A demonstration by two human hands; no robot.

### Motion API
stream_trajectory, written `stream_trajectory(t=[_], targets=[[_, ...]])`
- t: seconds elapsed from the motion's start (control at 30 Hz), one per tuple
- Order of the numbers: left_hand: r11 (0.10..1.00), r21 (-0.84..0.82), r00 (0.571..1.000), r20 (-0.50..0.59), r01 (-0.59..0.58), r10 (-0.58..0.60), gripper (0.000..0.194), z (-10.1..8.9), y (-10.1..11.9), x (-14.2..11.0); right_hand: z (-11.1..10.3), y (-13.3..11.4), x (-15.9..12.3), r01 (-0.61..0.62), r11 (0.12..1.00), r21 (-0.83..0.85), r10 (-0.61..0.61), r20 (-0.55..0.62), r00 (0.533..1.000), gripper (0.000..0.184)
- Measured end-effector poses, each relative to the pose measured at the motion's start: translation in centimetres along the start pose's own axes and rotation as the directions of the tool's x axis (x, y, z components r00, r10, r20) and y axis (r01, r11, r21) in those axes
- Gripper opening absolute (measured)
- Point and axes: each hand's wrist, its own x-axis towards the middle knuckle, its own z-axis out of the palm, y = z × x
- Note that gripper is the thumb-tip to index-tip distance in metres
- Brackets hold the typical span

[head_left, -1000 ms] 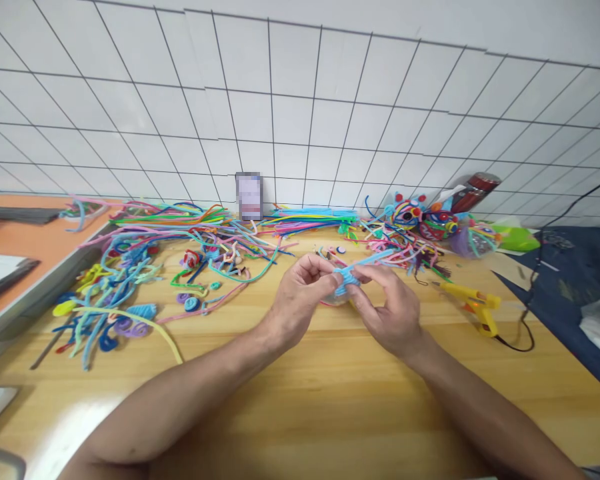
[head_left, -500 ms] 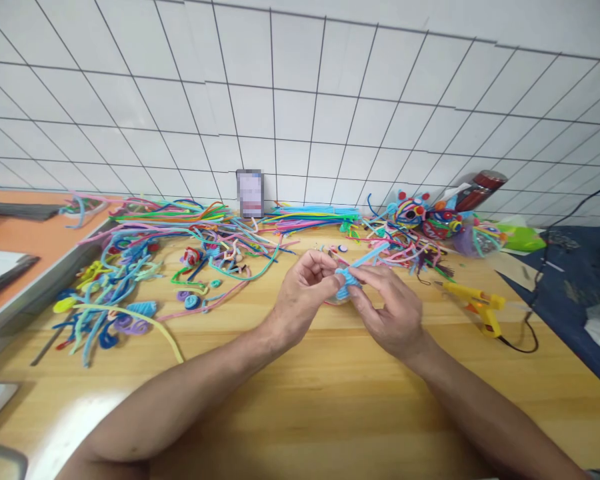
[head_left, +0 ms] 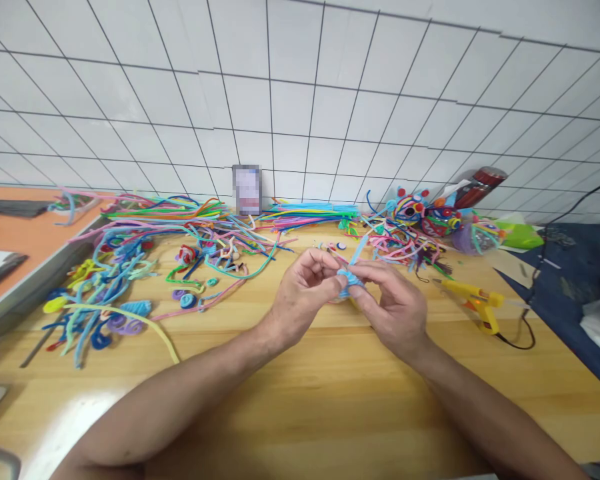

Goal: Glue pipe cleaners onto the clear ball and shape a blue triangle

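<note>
Between my two hands is a light-blue coil of wound pipe cleaner, with one straight end sticking up and away from me. My left hand pinches the coil from the left between thumb and fingers. From the right, my right hand grips it too, thumb below and index finger on top near the base of the free end. The fingers cover much of the coil. Both hands are above the wooden table, and something round and clear, partly hidden, shows just beneath them.
Loose pipe cleaners lie along the wall, with twisted pieces at the left. A phone leans on the tiles. At the right are a yellow glue gun with its cord, decorated figures and a dark red flask.
The free end of the light-blue pipe cleaner has swung from leaning right to more upright. My right hand has turned slightly around the coil. The whole view has shifted a little.
</note>
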Motion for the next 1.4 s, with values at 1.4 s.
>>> stream_trajectory(t=[1.4], targets=[[0.931,0.361,0.983,0.183,-0.05,-0.018,0.035,-0.8,1.8,0.4,-2.0,-1.6,1.4,-0.212,0.975,0.066,0.202,0.131,0.971,0.017]])
